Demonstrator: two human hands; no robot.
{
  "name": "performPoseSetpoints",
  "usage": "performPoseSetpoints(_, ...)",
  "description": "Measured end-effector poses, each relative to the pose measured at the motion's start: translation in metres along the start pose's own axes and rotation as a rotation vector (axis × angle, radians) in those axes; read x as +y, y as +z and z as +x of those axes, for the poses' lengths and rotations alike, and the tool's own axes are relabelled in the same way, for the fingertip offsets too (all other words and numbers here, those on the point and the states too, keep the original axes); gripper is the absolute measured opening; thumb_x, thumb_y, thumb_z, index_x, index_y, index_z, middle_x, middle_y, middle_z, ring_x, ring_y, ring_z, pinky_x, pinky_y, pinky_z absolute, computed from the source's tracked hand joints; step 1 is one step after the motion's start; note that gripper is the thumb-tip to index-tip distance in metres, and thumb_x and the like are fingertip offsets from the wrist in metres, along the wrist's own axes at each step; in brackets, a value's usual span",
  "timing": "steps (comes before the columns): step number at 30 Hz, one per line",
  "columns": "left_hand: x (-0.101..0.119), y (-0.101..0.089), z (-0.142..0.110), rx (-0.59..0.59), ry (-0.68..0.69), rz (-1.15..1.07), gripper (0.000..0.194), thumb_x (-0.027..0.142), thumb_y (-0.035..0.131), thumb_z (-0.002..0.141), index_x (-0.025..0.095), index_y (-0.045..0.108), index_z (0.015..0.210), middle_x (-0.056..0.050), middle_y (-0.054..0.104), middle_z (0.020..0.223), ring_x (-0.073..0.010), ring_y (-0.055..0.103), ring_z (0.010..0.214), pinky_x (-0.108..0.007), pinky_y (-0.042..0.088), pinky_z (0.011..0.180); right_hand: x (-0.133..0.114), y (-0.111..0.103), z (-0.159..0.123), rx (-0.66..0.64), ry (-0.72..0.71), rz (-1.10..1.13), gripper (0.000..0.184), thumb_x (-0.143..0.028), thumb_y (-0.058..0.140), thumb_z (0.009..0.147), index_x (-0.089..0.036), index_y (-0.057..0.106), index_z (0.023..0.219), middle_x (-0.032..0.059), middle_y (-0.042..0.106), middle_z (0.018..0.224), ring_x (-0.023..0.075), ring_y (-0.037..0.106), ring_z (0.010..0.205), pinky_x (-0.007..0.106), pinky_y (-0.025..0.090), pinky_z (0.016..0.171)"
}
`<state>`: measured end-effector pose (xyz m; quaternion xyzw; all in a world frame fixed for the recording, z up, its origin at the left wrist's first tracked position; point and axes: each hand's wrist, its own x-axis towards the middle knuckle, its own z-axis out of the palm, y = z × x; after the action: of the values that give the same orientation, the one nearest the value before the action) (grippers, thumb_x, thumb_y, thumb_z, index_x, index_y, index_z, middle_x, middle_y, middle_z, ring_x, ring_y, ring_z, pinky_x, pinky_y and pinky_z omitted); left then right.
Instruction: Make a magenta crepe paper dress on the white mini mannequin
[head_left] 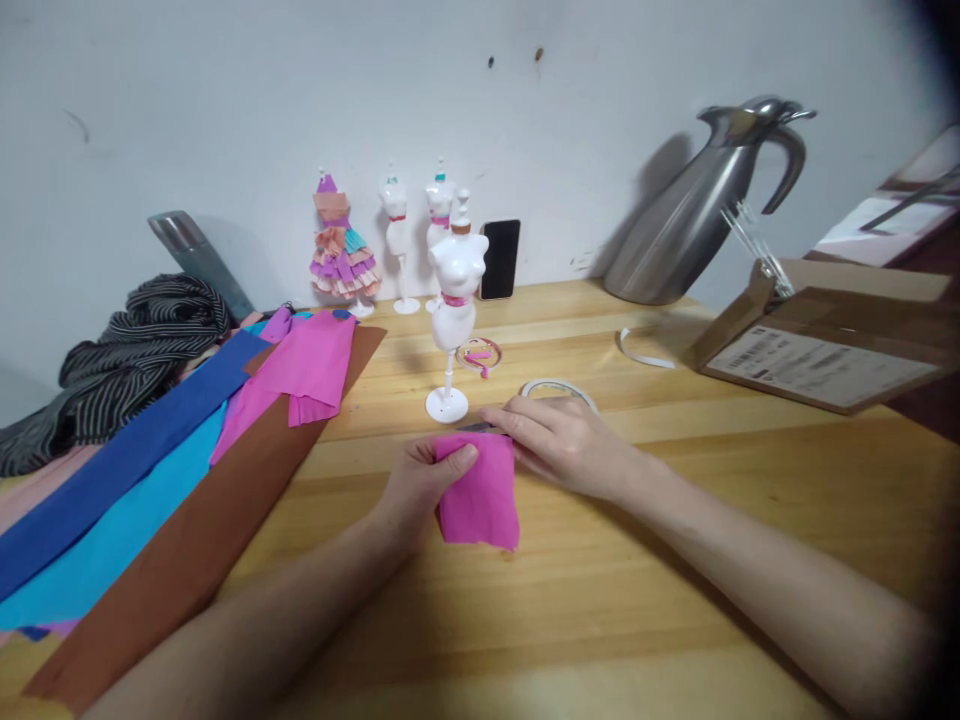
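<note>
**Pink piece (480, 505), apparently mid-trim**

The left hand (424, 485) pinched it; the right hand (555, 440) gripped a dark tool (480, 427) at its twelve-o'clock edge. Cutting called for steady tension. Toward eleven o'clock, a mannequin (454, 270) stood on the surface (600, 620).

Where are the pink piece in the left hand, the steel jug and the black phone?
Pink piece (481, 505): head view, lower middle of its flat face.
Steel jug (679, 225): head view, middle of its tilted body.
Black phone (500, 260): head view, middle of its dark screen.
</note>
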<state>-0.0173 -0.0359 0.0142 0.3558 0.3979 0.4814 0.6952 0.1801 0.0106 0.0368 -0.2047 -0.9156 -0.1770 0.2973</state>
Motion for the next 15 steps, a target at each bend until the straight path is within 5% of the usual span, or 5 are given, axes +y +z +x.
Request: performPoseSetpoints(15, -0.0042, 0.0007, 0.0003, 0.052, 0.024, 0.004, 0.031, 0.041, 0.086, 0.056, 0.016, 0.077, 0.071, -0.003, 0.073, 0.070, -0.0112, 0.057, 0.059, -0.025, 0.045, 0.064, -0.0008, 0.0018, -0.0005, 0.023, 0.003, 0.002, 0.029, -0.017, 0.047, 0.095, -0.012, 0.056, 0.122, 0.0051, 0.066, 0.078, 0.0149, 0.058, 0.062, 0.027, 0.041, 0.052)
